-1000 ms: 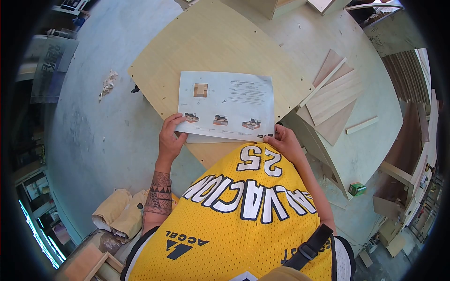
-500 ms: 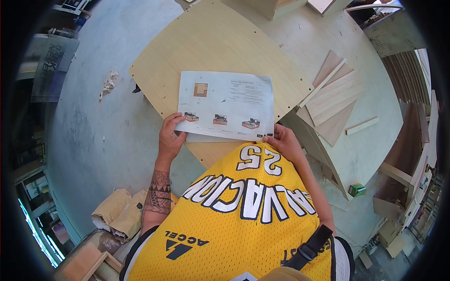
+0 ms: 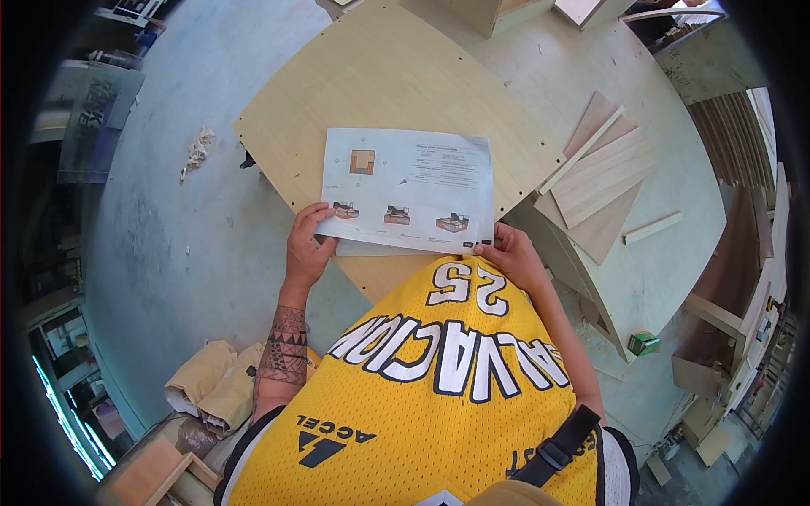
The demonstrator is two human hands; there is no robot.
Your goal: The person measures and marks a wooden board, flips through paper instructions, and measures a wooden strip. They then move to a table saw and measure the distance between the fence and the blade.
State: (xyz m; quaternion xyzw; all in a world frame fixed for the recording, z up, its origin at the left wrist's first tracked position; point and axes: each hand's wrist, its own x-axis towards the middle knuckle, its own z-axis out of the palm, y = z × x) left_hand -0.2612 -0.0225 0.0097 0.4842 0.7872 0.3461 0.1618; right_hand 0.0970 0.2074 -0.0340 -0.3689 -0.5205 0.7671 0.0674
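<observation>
A white printed sheet (image 3: 405, 185) with small drawings and text lies face up over a pale plywood panel (image 3: 388, 76). My left hand (image 3: 308, 249) pinches its lower left corner, thumb below and fingers on the edge. At the lower right corner, my right hand (image 3: 510, 255) grips the paper between thumb and fingers. Under the sheet's lower edge, a strip of another pale sheet (image 3: 371, 250) shows. The panel has small dark holes along its edges.
Thin wood pieces (image 3: 603, 181) and a short strip (image 3: 652, 227) lie on a board surface to the right. A small green box (image 3: 643, 342) sits near its corner. Paper sacks (image 3: 207, 379) are at lower left, and crumpled scraps (image 3: 197, 152) are on the floor at left.
</observation>
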